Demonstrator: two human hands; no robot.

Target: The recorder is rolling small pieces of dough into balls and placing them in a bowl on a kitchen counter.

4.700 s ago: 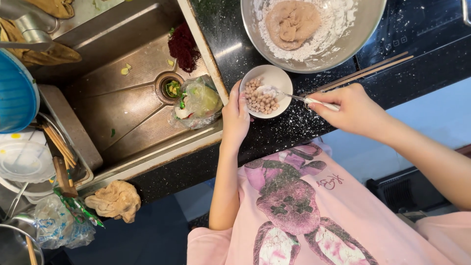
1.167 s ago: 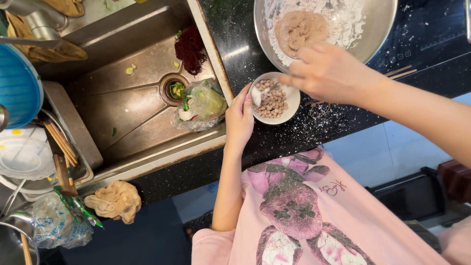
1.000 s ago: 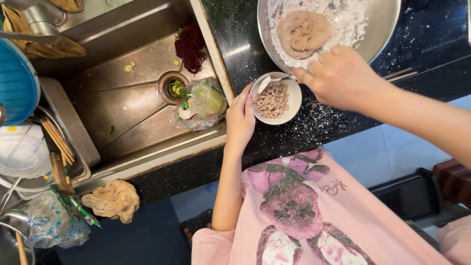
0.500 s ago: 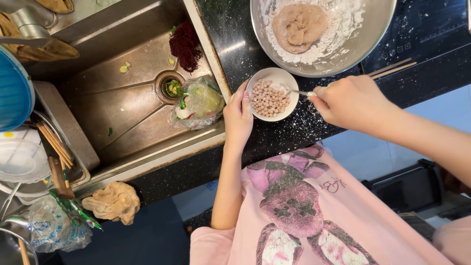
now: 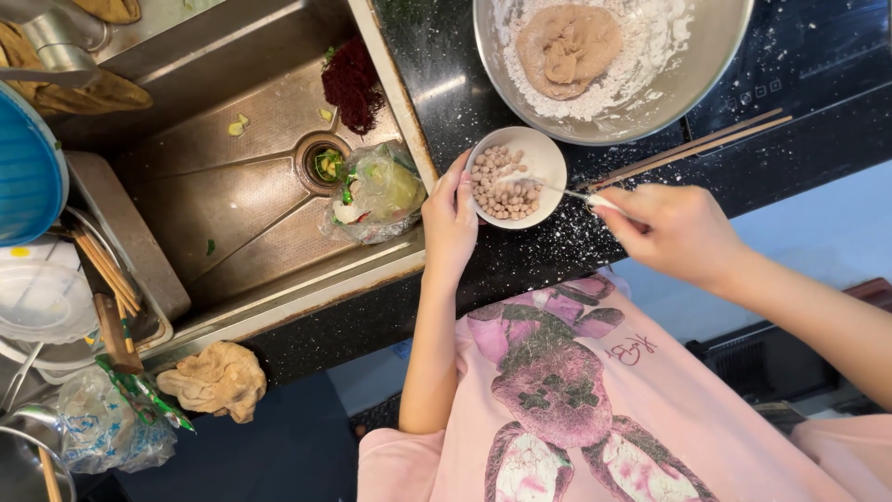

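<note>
A small white bowl (image 5: 548,153) holding several little pale dough balls stands on the black flour-dusted counter (image 5: 465,93). My left hand (image 5: 450,223) cups the bowl's left side. My right hand (image 5: 674,228) grips the handle of a metal spoon (image 5: 553,186) whose tip rests among the balls. Behind the bowl sits a large steel mixing bowl (image 5: 706,65) with a brown dough lump (image 5: 567,46) lying in white flour.
A pair of wooden chopsticks (image 5: 692,149) lies right of the small bowl. The steel sink (image 5: 232,177) to the left holds a plastic bag of scraps (image 5: 381,191) and a dark red clump (image 5: 351,82). A dish rack with plates (image 5: 37,297) and a rag (image 5: 216,379) are lower left.
My right hand came back from above the mixing bowl to the right of the small bowl, with the spoon now dipping into the balls. My left hand stayed on the bowl.
</note>
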